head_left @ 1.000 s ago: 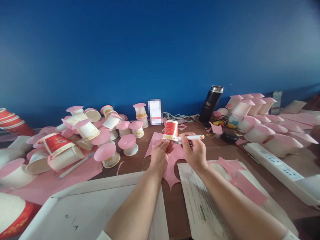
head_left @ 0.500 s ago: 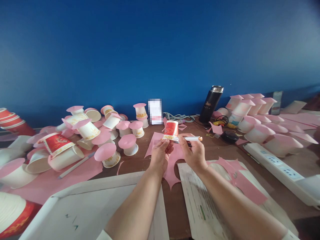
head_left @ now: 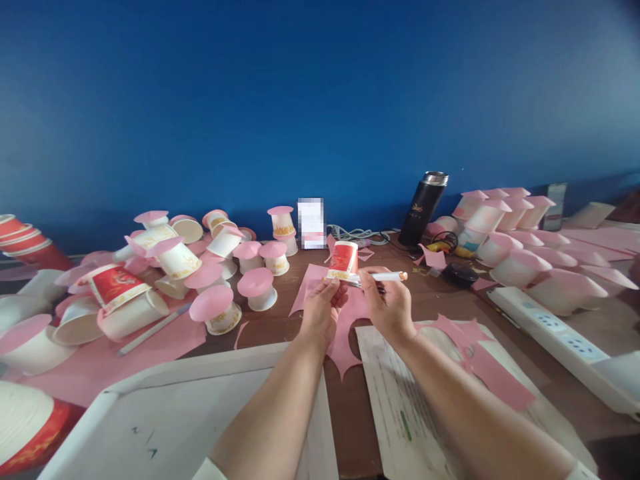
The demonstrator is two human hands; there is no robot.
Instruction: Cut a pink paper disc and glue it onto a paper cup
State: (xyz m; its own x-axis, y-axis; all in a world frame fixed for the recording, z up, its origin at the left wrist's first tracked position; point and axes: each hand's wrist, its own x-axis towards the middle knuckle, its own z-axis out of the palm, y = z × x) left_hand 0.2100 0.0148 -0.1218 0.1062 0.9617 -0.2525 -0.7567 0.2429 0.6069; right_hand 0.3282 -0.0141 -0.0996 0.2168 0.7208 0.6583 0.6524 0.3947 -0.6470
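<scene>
My left hand (head_left: 323, 307) pinches the lower edge of a small red and white paper cup (head_left: 344, 259) with gold print, held up above a cut pink paper sheet (head_left: 346, 340). Just to its right, my right hand (head_left: 389, 303) is closed around a slim white pen-like tool (head_left: 385, 276) with an orange end. The tool lies nearly level, and its silver front part reaches the bottom of the cup. Whether the tip touches the cup, I cannot tell. Fingers hide part of the tool and the cup's lower edge.
Several paper cups with pink paper tops (head_left: 215, 307) crowd the left; more pink-topped cups (head_left: 520, 253) stand right. A black flask (head_left: 424, 210) and a phone (head_left: 311, 223) are near the blue wall. A power strip (head_left: 560, 333) lies right, a white box lid (head_left: 200, 413) in front.
Both hands stay nearly in place. The cup and the white tool have shifted very slightly to the right in the view.
</scene>
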